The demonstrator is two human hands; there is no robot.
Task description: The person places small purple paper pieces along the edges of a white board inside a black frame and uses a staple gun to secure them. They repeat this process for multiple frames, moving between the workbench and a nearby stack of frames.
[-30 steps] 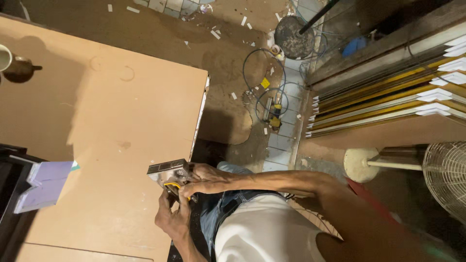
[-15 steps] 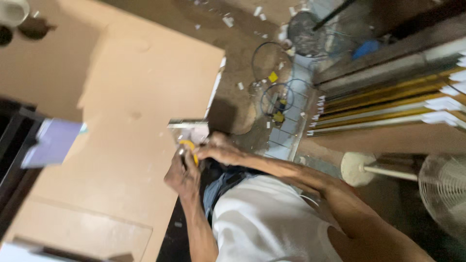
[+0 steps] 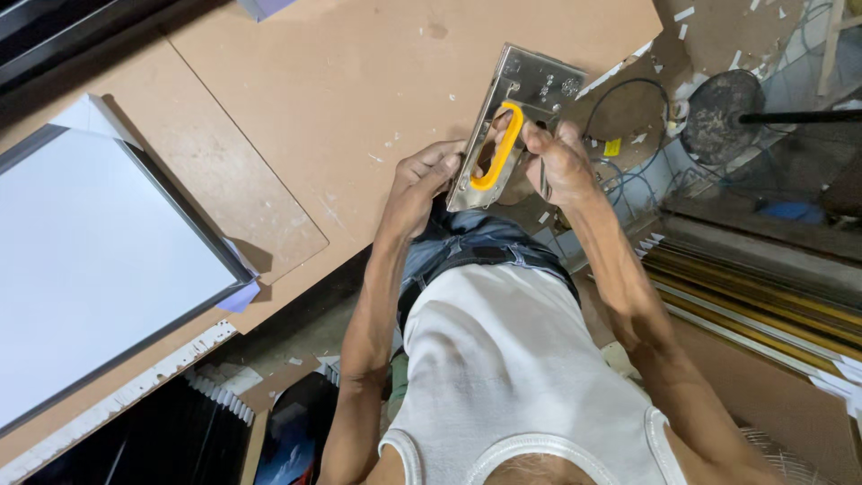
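Steel staple gun with yellow handle, held over the workbench near edge | left hand fingers curled on its lower body | right hand fingers closed around its side | white framed panel at the bench's left edge

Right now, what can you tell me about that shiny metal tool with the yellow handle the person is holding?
It looks like a hand staple gun: a flat, shiny body of bare metal with screws or rivets on its wide head, and a curved yellow lever arching over an opening in the middle. It is held above the edge of the brown board tabletop, its head pointing away from the person. The left hand grips its near end, and the right hand holds its right side, fingers at the handle.
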